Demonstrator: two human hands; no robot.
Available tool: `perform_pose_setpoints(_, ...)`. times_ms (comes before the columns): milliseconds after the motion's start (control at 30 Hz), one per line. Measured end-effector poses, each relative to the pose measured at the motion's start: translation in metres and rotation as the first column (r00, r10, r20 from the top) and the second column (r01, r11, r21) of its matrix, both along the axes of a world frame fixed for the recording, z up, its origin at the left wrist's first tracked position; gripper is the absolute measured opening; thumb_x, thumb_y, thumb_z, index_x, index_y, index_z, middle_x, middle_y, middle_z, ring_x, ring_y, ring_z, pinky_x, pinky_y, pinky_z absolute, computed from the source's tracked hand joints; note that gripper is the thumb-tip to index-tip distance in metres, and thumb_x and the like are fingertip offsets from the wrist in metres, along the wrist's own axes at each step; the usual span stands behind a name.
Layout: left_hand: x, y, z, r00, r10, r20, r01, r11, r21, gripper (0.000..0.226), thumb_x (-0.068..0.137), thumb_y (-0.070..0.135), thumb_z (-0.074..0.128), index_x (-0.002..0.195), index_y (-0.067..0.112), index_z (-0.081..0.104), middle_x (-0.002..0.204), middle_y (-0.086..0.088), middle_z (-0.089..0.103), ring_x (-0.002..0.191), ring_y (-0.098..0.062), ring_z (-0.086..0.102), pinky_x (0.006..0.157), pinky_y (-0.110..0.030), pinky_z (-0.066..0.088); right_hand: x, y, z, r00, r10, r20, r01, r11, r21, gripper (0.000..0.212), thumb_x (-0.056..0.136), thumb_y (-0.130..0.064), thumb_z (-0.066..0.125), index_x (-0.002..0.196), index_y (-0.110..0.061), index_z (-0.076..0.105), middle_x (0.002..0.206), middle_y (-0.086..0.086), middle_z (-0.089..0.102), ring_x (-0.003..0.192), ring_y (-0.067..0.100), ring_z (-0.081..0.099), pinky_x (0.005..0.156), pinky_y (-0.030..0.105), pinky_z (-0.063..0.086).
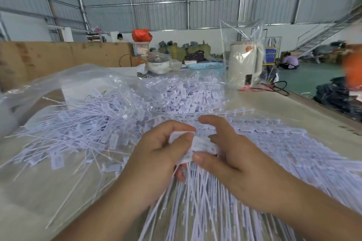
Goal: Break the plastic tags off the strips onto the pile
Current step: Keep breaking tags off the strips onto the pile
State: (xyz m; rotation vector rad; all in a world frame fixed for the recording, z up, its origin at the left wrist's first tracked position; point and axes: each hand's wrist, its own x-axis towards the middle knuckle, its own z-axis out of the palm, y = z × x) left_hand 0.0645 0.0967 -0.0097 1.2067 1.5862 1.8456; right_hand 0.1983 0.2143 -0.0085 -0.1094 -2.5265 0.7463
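We see the left hand (156, 148) and right hand (225, 154) both pinching white plastic tags (199, 143) near the loose pile (82, 123).

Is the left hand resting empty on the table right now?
No: the left hand pinches the white tags together with the right hand, above the strips.

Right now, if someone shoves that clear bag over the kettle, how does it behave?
The clear bag looks thin and creased, so it would probably crumple rather than push back. It likely weighs almost nothing. The kettle under it stands tall and narrow, so a hard shove might tip it.
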Motion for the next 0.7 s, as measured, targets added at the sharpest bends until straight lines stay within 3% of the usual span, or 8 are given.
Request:
perform_pose_setpoints(100, 0.004, -0.001, 0.000, 1.000, 0.000, -0.020, 0.000, 1.000, 0.000, 0.006, 0.081, 0.031, 0.068, 0.080, 0.027, 0.072, 0.058, 0.005, 0.060, 0.043, -0.013, 0.049, 0.043, -0.024, 0.044, 0.000, 0.001, 0.000, 0.999, 0.005, 0.049, -0.007, 0.999, 0.033, 0.058, 0.093, -0.056, 0.043, 0.141, -0.046, 0.012, 0.079, -0.010, 0.060, 0.060, 0.006, 0.054, 0.054, 0.023, 0.041)
perform_pose_setpoints(233, 0.006, -0.002, -0.001, 0.995, -0.025, -0.100, 0.025, 1.000, -0.008, 0.020, 0.074, 0.047, 0.070, 0.082, 0.030, 0.071, 0.056, 0.011, 0.056, 0.047, -0.009, 0.051, 0.047, -0.022, 0.045, 0.000, -0.005, 0.002, 0.994, -0.024, 0.107, 0.014, 0.995, 0.096, 0.065, 0.085, -0.069, 0.032, 0.140, -0.049, 0.005, 0.077, -0.028, 0.059, 0.062, -0.001, 0.055, 0.056, 0.019, 0.042)
perform_pose_setpoints(333, 0.005, -0.003, -0.003, 0.993, -0.037, -0.111, 0.034, 0.999, -0.024, 0.030, 0.064, 0.055, 0.071, 0.084, 0.033, 0.070, 0.061, 0.008, 0.061, 0.049, -0.008, 0.053, 0.048, -0.021, 0.045, -0.001, -0.006, 0.002, 0.992, -0.072, 0.105, 0.058, 0.989, 0.133, 0.071, 0.079, -0.074, 0.027, 0.141, -0.048, 0.003, 0.082, -0.018, 0.061, 0.068, -0.001, 0.055, 0.057, 0.022, 0.042)
perform_pose_setpoints(467, -0.001, -0.001, -0.004, 0.986, 0.041, -0.163, -0.054, 0.996, -0.077, 0.012, 0.075, 0.032, 0.077, 0.083, 0.034, 0.070, 0.069, -0.001, 0.069, 0.055, -0.012, 0.060, 0.049, -0.027, 0.047, 0.000, -0.006, 0.001, 0.989, -0.079, 0.128, 0.063, 0.991, 0.120, 0.073, 0.082, -0.072, 0.034, 0.143, -0.048, 0.003, 0.088, -0.014, 0.061, 0.070, 0.000, 0.057, 0.062, 0.027, 0.048)
perform_pose_setpoints(533, -0.005, -0.002, -0.003, 0.985, 0.050, -0.167, -0.063, 0.996, -0.071, 0.016, 0.084, 0.015, 0.074, 0.084, 0.031, 0.071, 0.069, -0.001, 0.070, 0.054, -0.012, 0.061, 0.048, -0.025, 0.046, 0.001, -0.002, 0.000, 0.991, -0.057, 0.122, 0.052, 0.998, 0.045, 0.069, 0.085, -0.067, 0.042, 0.143, -0.046, 0.011, 0.082, -0.012, 0.063, 0.064, 0.003, 0.058, 0.059, 0.030, 0.050)
perform_pose_setpoints(600, -0.008, -0.003, -0.001, 0.991, 0.081, -0.103, -0.085, 0.995, -0.041, 0.020, 0.085, 0.008, 0.069, 0.083, 0.028, 0.073, 0.070, -0.003, 0.071, 0.052, -0.012, 0.061, 0.044, -0.024, 0.047, 0.004, 0.003, 0.002, 0.991, -0.058, 0.120, 0.058, 0.998, 0.004, 0.054, 0.087, -0.062, 0.048, 0.135, -0.043, 0.032, 0.068, -0.013, 0.060, 0.050, 0.005, 0.051, 0.050, 0.027, 0.042)
perform_pose_setpoints(667, -0.010, -0.003, 0.001, 0.994, 0.098, -0.044, -0.099, 0.995, -0.016, 0.020, 0.085, 0.005, 0.067, 0.082, 0.024, 0.074, 0.072, -0.003, 0.071, 0.052, -0.012, 0.060, 0.041, -0.025, 0.047, 0.006, 0.008, 0.005, 0.987, -0.063, 0.148, 0.067, 0.997, -0.023, 0.017, 0.090, -0.056, 0.051, 0.104, -0.047, 0.051, 0.056, -0.014, 0.053, 0.041, 0.006, 0.043, 0.044, 0.023, 0.033)
perform_pose_setpoints(700, -0.009, -0.003, 0.001, 0.994, 0.101, -0.037, -0.101, 0.995, -0.016, 0.020, 0.085, 0.005, 0.067, 0.082, 0.023, 0.074, 0.071, -0.002, 0.071, 0.051, -0.012, 0.060, 0.041, -0.026, 0.048, 0.008, 0.010, 0.005, 0.986, -0.049, 0.160, 0.058, 0.997, -0.052, 0.009, 0.092, -0.053, 0.052, 0.088, -0.045, 0.052, 0.053, -0.012, 0.050, 0.040, 0.006, 0.039, 0.044, 0.023, 0.031)
